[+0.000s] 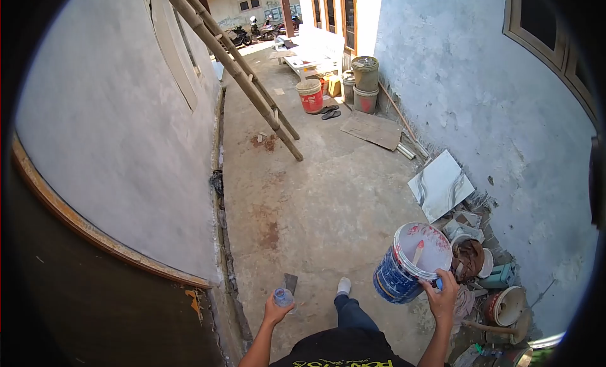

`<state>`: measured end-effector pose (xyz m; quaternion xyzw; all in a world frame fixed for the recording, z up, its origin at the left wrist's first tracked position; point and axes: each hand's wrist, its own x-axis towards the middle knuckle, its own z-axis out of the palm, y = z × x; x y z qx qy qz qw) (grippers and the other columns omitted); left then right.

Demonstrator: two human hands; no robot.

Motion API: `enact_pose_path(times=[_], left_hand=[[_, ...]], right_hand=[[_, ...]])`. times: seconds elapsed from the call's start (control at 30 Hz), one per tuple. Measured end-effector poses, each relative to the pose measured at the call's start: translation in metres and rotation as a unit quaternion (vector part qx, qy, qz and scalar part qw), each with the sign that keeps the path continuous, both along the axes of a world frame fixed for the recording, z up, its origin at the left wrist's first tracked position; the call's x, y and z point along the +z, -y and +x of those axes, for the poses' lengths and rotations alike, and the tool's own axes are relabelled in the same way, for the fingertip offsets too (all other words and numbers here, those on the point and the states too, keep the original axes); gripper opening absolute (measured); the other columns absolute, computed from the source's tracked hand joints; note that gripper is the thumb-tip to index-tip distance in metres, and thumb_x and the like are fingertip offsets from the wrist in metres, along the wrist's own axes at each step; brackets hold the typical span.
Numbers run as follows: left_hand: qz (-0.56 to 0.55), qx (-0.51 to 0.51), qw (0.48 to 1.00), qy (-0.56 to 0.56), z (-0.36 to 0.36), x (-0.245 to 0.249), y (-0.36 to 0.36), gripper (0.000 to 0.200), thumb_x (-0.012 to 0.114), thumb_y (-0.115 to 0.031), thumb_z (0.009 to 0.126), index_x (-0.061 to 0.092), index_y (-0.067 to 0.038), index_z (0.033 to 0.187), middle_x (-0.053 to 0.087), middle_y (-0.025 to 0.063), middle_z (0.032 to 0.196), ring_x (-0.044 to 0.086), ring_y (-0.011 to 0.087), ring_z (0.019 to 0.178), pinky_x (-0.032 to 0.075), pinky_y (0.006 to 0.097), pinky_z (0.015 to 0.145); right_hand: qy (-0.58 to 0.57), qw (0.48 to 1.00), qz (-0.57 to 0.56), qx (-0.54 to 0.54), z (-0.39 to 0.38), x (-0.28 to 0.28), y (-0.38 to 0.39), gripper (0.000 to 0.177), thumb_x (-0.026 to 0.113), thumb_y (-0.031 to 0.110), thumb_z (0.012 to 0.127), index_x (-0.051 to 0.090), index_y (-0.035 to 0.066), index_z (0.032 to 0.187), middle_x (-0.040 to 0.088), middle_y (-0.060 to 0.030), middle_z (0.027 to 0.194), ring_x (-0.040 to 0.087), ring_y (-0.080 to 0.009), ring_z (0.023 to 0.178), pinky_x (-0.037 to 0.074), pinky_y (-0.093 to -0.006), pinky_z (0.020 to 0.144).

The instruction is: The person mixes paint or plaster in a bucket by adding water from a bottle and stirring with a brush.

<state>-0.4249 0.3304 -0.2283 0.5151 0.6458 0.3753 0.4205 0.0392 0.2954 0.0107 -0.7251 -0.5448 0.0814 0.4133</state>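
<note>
My left hand [276, 311] is wrapped round a small clear plastic cup [283, 297] at the lower middle. On the right, my right hand [442, 294] grips the rim of a blue and white paint bucket [396, 277], tilted so that its inside shows. Within the bucket a brush or stick with a red tip [418, 251] leans against the pale wall. Just beyond my left hand lies a flat dark piece [290, 282] on the concrete floor.
A bamboo ladder [243, 70] leans at the upper left. Along the right wall are a marbled tile [440, 186], a board [372, 129], containers and rubble. Farther off stand a red bucket [310, 99], stacked buckets [365, 83] and sandals [330, 112].
</note>
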Motion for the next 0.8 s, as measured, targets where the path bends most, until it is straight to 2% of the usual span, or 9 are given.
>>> enact_pose_path(times=[0.07, 0.17, 0.3, 0.37, 0.4, 0.6, 0.8], left_hand=[[-0.031, 0.046, 0.998, 0.002, -0.013, -0.015, -0.017, 0.058, 0.089, -0.019, 0.064, 0.061, -0.002, 0.111, 0.069, 0.0101, 0.098, 0.067, 0.0200, 0.091, 0.053, 0.0338, 0.084], [-0.111, 0.133, 0.983, -0.060, -0.023, -0.014, -0.044, 0.062, 0.091, -0.021, 0.061, 0.060, -0.001, 0.110, 0.068, 0.0119, 0.100, 0.067, 0.0226, 0.093, 0.052, 0.0360, 0.084], [-0.093, 0.228, 0.965, -0.092, -0.047, -0.051, -0.069, 0.067, 0.093, -0.019, 0.055, 0.060, 0.000, 0.111, 0.067, 0.0152, 0.106, 0.066, 0.0276, 0.096, 0.052, 0.0398, 0.086], [-0.136, 0.237, 0.955, -0.120, -0.038, -0.040, -0.089, 0.073, 0.092, -0.020, 0.059, 0.058, -0.001, 0.121, 0.065, 0.0139, 0.111, 0.063, 0.0270, 0.106, 0.050, 0.0401, 0.092], [-0.157, 0.246, 0.948, -0.124, -0.036, -0.039, -0.103, 0.074, 0.092, -0.021, 0.058, 0.058, 0.000, 0.120, 0.065, 0.0141, 0.111, 0.063, 0.0271, 0.105, 0.050, 0.0402, 0.092], [-0.225, 0.287, 0.924, -0.111, -0.023, -0.071, -0.221, 0.076, 0.093, -0.023, 0.056, 0.058, 0.000, 0.119, 0.066, 0.0154, 0.111, 0.064, 0.0280, 0.104, 0.051, 0.0404, 0.092], [-0.199, 0.263, 0.941, -0.070, -0.029, -0.094, -0.394, 0.078, 0.093, -0.025, 0.053, 0.059, 0.001, 0.118, 0.066, 0.0167, 0.110, 0.065, 0.0289, 0.103, 0.051, 0.0407, 0.091]], right_hand=[[0.004, 1.000, -0.016, 0.013, -0.001, -0.012, -0.049, 0.041, 0.085, 0.014, 0.071, 0.063, -0.002, 0.101, 0.060, -0.0141, 0.087, 0.060, -0.0299, 0.079, 0.046, -0.0385, 0.070], [-0.020, 0.999, 0.011, 0.036, -0.002, -0.032, -0.128, 0.041, 0.085, 0.015, 0.071, 0.064, -0.002, 0.101, 0.060, -0.0150, 0.087, 0.060, -0.0310, 0.078, 0.046, -0.0391, 0.069], [0.000, 0.998, 0.016, 0.058, -0.014, -0.043, -0.245, 0.040, 0.086, 0.016, 0.070, 0.064, -0.001, 0.100, 0.061, -0.0145, 0.086, 0.061, -0.0302, 0.077, 0.048, -0.0388, 0.068], [0.006, 0.997, 0.016, 0.070, -0.010, -0.042, -0.306, 0.041, 0.087, 0.016, 0.069, 0.064, -0.001, 0.098, 0.062, -0.0140, 0.086, 0.062, -0.0290, 0.076, 0.048, -0.0380, 0.067], [0.006, 0.997, 0.021, 0.077, -0.011, -0.042, -0.336, 0.041, 0.087, 0.016, 0.069, 0.064, -0.001, 0.099, 0.062, -0.0139, 0.086, 0.062, -0.0289, 0.076, 0.048, -0.0378, 0.067], [-0.015, 0.994, 0.026, 0.102, -0.012, -0.053, -0.505, 0.041, 0.087, 0.016, 0.070, 0.064, -0.001, 0.099, 0.063, -0.0144, 0.085, 0.063, -0.0285, 0.076, 0.049, -0.0382, 0.066], [0.016, 0.998, 0.000, 0.065, -0.011, -0.056, -0.638, 0.041, 0.087, 0.017, 0.070, 0.063, -0.001, 0.099, 0.063, -0.0159, 0.087, 0.064, -0.0300, 0.078, 0.049, -0.0392, 0.069]])
